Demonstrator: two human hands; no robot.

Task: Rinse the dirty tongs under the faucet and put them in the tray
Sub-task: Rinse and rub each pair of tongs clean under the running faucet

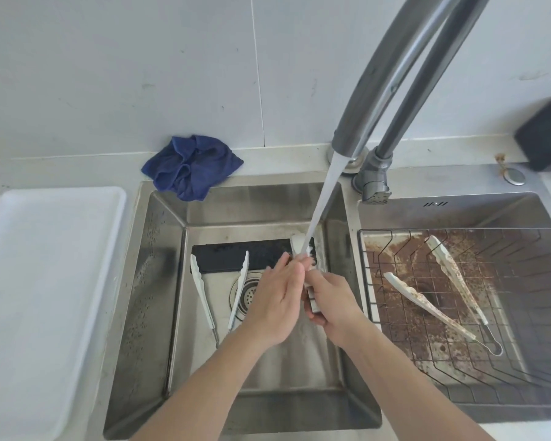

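Observation:
Water runs from the grey faucet (379, 78) into the left sink basin (159, 281). My right hand (334, 303) grips the handle of a pair of white tongs (299, 246), whose tips sit in the stream. My left hand (277, 297) closes its fingers around the tongs' middle, just under the water. A second pair of white tongs (201, 297) lies spread open on the basin floor at the left. A dirty, brown-smeared pair (433, 300) lies in the wire rack (522, 361) over the right basin. The white tray (45, 297) stands left of the sink with nothing in it.
A crumpled blue cloth (191, 167) lies on the sink's back left rim. A black object (547, 135) sits at the far right by the wall. The right basin floor is stained brown. The round drain (248, 291) shows beside my left hand.

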